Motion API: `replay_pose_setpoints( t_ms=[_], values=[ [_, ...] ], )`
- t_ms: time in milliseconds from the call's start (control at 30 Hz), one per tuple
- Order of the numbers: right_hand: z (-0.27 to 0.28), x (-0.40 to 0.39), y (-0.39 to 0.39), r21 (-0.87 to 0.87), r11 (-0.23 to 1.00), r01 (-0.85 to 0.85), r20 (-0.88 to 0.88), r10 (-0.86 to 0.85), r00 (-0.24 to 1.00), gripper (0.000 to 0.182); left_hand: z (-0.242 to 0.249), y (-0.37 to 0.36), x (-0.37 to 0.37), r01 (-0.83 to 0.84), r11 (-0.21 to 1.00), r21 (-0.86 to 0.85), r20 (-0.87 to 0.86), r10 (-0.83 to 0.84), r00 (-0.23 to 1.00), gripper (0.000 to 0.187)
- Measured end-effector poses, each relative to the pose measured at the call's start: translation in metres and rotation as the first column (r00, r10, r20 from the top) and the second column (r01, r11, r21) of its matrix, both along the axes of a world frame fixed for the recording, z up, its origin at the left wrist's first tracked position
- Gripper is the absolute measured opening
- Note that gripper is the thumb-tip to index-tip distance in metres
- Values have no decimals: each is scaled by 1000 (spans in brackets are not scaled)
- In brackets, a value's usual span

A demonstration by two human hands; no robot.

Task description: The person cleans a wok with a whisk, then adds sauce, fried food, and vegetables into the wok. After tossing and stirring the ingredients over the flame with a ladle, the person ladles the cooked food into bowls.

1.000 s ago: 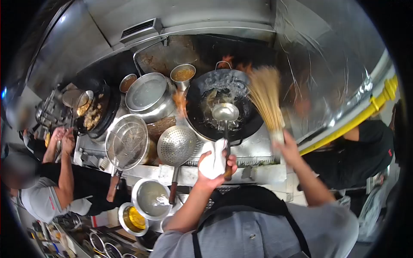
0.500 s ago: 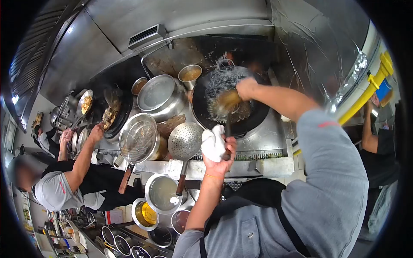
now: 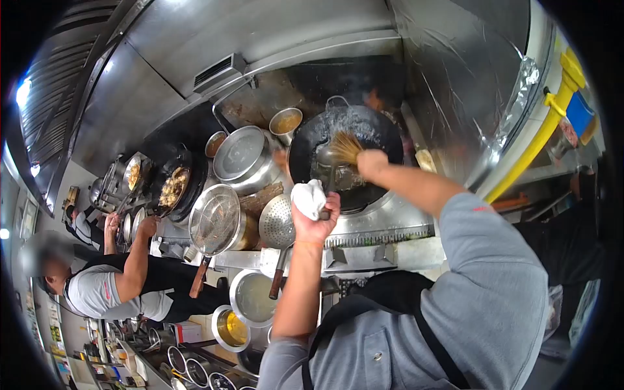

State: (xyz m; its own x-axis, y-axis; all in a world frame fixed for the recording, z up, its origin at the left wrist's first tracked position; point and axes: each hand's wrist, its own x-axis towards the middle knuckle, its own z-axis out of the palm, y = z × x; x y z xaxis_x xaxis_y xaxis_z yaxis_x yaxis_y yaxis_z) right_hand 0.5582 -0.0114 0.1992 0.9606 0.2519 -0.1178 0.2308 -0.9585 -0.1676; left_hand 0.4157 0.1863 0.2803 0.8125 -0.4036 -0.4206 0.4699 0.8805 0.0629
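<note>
My right hand (image 3: 372,162) is closed around a bamboo wok brush (image 3: 347,147), its bristles down inside the large black wok (image 3: 387,133). Water shines and splashes at the wok's far side. Closer to me, my left hand (image 3: 314,224) grips the dark handle of a ladle (image 3: 325,155), whose metal bowl is in the wok next to the bristles. A folded white cloth (image 3: 308,198) is bunched in the same hand. To the left of that hand, a perforated strainer (image 3: 278,221) lies with its wooden handle toward me.
A wire-mesh skimmer (image 3: 214,220) rests over a pot on the left. Behind it stand a lidded pot (image 3: 239,157) and a small pan of brown liquid (image 3: 285,121). A co-worker (image 3: 123,279) tends another wok (image 3: 174,188). Bowls (image 3: 255,298) sit below the counter edge.
The brush has swung from a blurred sweep to a clearer position, bristles farther up the wok. The splashing water has lessened. My left hand sits slightly lower and further left, still holding ladle and cloth.
</note>
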Motion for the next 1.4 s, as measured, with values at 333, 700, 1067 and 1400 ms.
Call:
replay_pose_setpoints(
  t_ms=[333, 700, 1067, 1400],
  values=[
    [49, 44, -56, 12, 987, 159, 60, -160, 985, 27, 10, 76, -23, -282, -664, 692, -463, -709, 532, 48],
    [-16, 49, -58, 45, 998, 36, -187, -27, 982, 43, -24, 69, -75, -95, -799, 593, -465, -437, 770, 46],
    [21, 53, 50, 368, 928, 58, -581, 181, 793, 61, -107, 135, -129, -301, -367, 880, 264, -148, 953, 38],
    [60, 23, 2, 71, 968, -239, -558, 237, 795, 65, -171, 140, -99, -21, -566, 824, 0, -36, 999, 46]
  ],
)
